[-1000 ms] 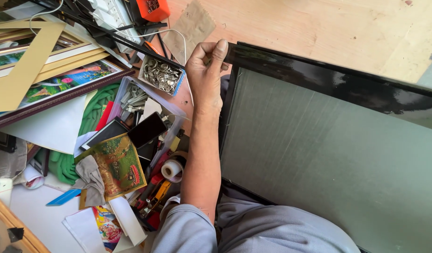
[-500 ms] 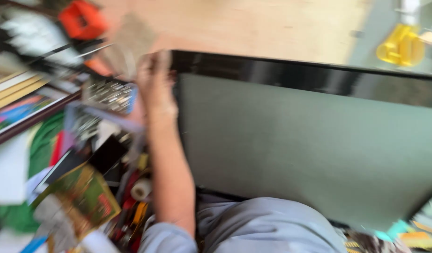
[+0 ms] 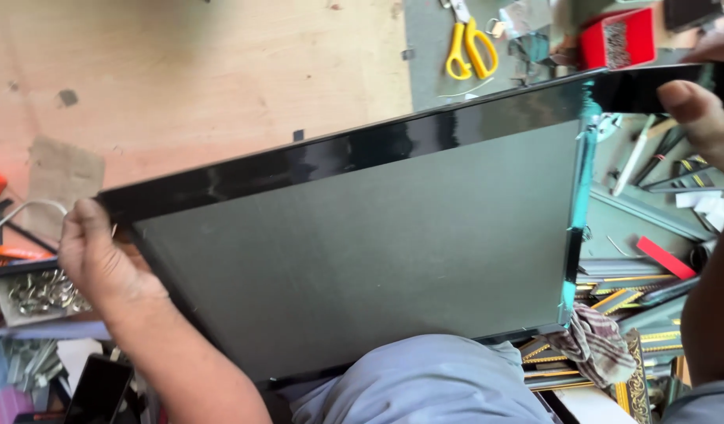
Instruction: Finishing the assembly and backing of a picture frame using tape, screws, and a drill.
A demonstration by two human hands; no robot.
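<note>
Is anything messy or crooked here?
Yes. The big black frame sits tilted across the lap, held by the left hand and right hand. Frame strips and a crumpled rag lie jumbled beside it.

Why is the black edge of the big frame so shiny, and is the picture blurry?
Head view: daylight glints off the glossy black frame, leaving pale streaks along its top edge; the grey backing looks dull. The left hand and yellow scissors appear sharp, while the right hand is slightly soft.
</note>
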